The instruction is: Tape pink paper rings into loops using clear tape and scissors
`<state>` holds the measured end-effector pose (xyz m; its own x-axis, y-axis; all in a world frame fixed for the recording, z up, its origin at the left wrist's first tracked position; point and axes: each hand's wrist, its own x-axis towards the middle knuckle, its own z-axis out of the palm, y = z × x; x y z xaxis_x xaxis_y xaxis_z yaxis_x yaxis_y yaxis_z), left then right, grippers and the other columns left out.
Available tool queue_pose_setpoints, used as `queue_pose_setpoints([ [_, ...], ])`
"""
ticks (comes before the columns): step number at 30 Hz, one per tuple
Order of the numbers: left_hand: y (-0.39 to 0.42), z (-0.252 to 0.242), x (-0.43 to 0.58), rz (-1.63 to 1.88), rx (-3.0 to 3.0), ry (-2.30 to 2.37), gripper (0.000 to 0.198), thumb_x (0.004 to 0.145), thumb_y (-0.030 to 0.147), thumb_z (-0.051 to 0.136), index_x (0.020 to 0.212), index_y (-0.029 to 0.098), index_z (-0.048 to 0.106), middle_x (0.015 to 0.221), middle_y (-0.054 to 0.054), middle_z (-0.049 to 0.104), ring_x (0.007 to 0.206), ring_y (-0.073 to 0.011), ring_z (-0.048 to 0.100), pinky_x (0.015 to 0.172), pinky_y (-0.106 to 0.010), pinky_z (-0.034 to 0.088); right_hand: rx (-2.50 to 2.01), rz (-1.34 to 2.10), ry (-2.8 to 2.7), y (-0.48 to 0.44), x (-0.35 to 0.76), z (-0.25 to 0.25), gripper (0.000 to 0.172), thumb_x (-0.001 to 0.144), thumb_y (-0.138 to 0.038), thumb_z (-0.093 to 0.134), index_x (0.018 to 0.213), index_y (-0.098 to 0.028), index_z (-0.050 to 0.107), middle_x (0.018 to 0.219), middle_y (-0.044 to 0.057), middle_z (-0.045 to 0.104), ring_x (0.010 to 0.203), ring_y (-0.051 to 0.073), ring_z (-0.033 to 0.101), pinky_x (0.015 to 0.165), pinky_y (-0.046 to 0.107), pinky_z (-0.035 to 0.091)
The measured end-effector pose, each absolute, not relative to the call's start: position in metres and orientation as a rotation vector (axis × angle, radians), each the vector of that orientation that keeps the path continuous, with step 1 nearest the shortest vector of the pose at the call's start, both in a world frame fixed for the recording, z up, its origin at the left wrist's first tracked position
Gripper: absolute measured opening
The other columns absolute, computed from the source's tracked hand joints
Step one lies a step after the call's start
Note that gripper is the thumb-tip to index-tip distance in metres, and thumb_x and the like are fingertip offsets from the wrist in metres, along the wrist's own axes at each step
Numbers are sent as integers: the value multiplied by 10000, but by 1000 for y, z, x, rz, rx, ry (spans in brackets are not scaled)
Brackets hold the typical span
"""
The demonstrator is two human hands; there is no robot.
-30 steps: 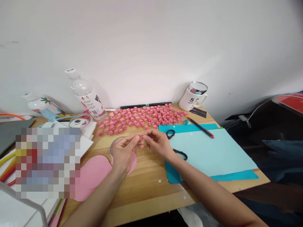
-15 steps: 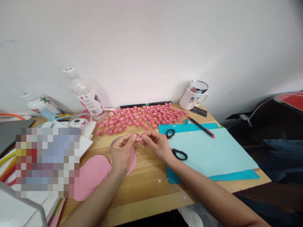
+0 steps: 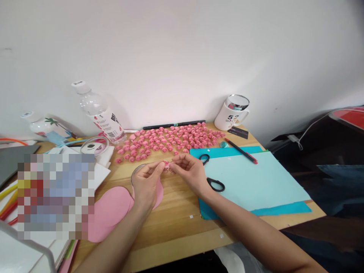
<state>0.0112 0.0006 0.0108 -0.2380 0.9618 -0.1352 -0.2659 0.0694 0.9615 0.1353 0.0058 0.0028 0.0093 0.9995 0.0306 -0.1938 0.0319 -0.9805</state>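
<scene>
Between the fingertips of both hands is a small pink paper strip, partly rolled into a paper rose (image 3: 166, 164). My left hand (image 3: 148, 182) pinches its rolled end between thumb and fingers. My right hand (image 3: 190, 172) is closed on the other end of the strip. Beneath and beside my left wrist lie round pink paper pieces (image 3: 109, 212), partly covered by the forearm. Beyond the hands, many finished pink paper roses (image 3: 162, 140) are spread over the wooden table (image 3: 176, 231). Black-handled scissors (image 3: 216, 184) lie right of my right hand, their blades hidden.
Light blue paper sheets (image 3: 256, 185) lie at the right with a red-and-black pen (image 3: 241, 150) across their top edge. A white mug (image 3: 229, 115), a dark card (image 3: 238, 132) and a clear bottle (image 3: 99, 113) stand or lie near the wall. Papers (image 3: 101, 174) are piled at the left.
Both hands stay in nearly the same place, and the fingers shift slightly on the pink strip. The view has moved a little.
</scene>
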Motion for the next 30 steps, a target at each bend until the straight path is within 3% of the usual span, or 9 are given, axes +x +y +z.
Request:
queue_pose_setpoints([
  [10, -1, 7, 12, 1455, 949, 1211, 109, 637, 235, 736, 732, 181, 729, 737, -21, 731, 657, -126, 663, 688, -243, 552, -1051, 1029, -1097, 0, 132, 4, 200, 687, -305, 692, 802, -186, 581, 762, 30, 670, 683, 161, 659, 668, 320, 571],
  [21, -7, 12, 11, 1452, 1274, 1395, 104, 667, 250, 703, 759, 204, 724, 765, -14, 732, 716, -165, 676, 724, -285, 559, -1053, 569, -1406, -3, 133, 3, 79, 766, -162, 596, 820, -197, 642, 742, 5, 694, 636, 120, 659, 634, 242, 578],
  [30, -10, 16, 13, 1481, 1347, 1437, 97, 682, 238, 688, 769, 208, 719, 795, -13, 734, 754, -164, 671, 754, -289, 545, -1057, 625, -1380, -3, 134, 4, 51, 778, -210, 612, 804, -207, 655, 735, 3, 687, 649, 126, 650, 632, 242, 569],
])
